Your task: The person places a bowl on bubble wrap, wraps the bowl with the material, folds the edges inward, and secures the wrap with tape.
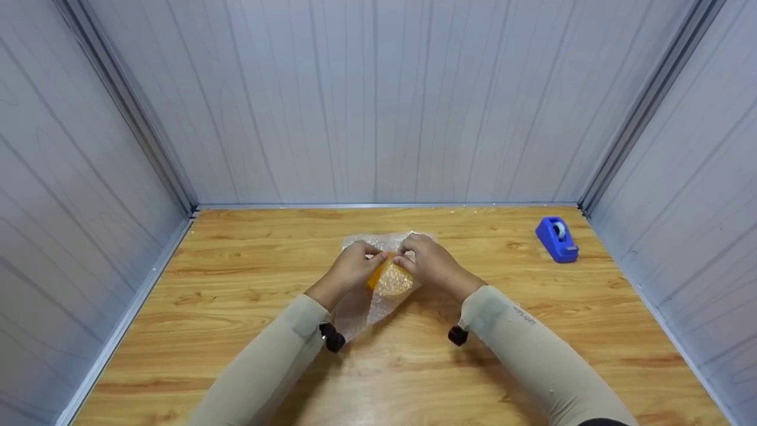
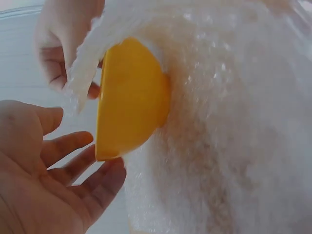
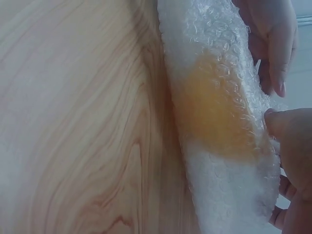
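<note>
A yellow bowl (image 2: 131,97) sits on a sheet of bubble wrap (image 1: 355,319), one side of which is folded up over the bowl's right half. In the left wrist view, the fingers of my left hand (image 2: 53,170) are spread loosely, fingertips right at the bowl's rim. My right hand (image 1: 434,263) pinches the raised edge of the wrap between thumb and fingers. The right wrist view shows the bowl as a yellow patch through the wrap, beside my right hand (image 3: 295,151). The bowl's inside is hidden.
A blue tape dispenser (image 1: 557,239) with a roll of tape stands at the right on the wooden table (image 1: 236,284). Grey-white panels (image 1: 378,106) enclose the table at the back and both sides.
</note>
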Motion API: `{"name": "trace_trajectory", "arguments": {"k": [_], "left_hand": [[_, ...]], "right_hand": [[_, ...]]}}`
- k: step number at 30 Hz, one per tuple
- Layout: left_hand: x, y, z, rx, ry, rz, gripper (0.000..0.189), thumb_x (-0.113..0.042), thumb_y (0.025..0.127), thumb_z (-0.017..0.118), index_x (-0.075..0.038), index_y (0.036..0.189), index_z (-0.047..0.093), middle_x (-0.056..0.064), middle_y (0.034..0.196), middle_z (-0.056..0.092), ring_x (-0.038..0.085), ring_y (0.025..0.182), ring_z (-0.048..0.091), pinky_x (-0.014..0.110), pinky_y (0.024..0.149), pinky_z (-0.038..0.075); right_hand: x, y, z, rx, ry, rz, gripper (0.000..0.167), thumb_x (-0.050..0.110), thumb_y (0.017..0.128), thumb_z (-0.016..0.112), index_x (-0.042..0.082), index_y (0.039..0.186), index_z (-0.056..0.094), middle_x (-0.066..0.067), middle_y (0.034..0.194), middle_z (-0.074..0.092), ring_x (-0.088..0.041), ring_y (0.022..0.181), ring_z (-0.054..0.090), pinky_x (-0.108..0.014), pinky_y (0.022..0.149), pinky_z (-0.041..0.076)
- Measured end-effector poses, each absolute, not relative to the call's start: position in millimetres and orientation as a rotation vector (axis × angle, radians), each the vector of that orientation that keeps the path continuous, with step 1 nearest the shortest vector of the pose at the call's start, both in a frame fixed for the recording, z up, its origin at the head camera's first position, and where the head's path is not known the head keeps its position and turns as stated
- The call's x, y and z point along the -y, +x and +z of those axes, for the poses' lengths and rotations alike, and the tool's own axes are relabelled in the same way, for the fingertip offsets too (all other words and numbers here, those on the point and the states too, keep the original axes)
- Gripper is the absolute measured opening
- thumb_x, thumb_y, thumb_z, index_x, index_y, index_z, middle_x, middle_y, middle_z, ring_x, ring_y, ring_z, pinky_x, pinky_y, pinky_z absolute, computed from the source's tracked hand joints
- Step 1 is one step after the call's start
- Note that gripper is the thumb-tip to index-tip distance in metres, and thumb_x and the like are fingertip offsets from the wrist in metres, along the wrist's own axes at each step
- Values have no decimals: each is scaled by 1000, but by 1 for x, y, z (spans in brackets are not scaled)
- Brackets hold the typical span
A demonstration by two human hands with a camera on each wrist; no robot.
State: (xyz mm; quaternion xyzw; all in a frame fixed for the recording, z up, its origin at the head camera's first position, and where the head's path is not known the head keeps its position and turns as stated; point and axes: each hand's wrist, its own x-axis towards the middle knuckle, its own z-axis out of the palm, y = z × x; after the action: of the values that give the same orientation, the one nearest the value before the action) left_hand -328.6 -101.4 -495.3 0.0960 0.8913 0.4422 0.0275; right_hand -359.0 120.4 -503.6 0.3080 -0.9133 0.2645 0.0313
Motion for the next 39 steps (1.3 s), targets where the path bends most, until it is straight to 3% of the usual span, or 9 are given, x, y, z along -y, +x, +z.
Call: {"name": "trace_trajectory", "arguments": {"k": [11,18,26,39], "left_hand": [[84,-334,-502,-2820,194,1393,23,-24,110,78,-5,117,88,16,132,80,38,138,69,54,121,56],[82,-336,-504,-2859,146,1393,20,-19,108,80,-1,113,88,17,128,84,35,130,75,51,112,62],[86,-340,-508,-2896,99,1332,15,-15,103,83,-2,108,89,16,123,83,34,122,76,49,108,63],[82,-338,-506,-2897,88,1298,15,-16,102,83,-4,109,89,14,126,81,34,125,75,49,110,62]], "right_hand": [[-116,-365,-505,2829,1001,700,23,30,112,75,8,110,79,-11,119,73,-35,117,69,-53,105,61],[-120,-367,-500,2822,1029,674,24,32,113,73,8,116,79,-12,123,74,-37,118,70,-56,105,62],[-138,-379,-492,2867,888,724,28,32,114,71,6,121,78,-14,130,75,-37,127,71,-56,113,60],[-171,-407,-493,3027,623,769,29,33,116,67,7,123,77,-16,133,75,-37,121,73,-58,106,61]]}}
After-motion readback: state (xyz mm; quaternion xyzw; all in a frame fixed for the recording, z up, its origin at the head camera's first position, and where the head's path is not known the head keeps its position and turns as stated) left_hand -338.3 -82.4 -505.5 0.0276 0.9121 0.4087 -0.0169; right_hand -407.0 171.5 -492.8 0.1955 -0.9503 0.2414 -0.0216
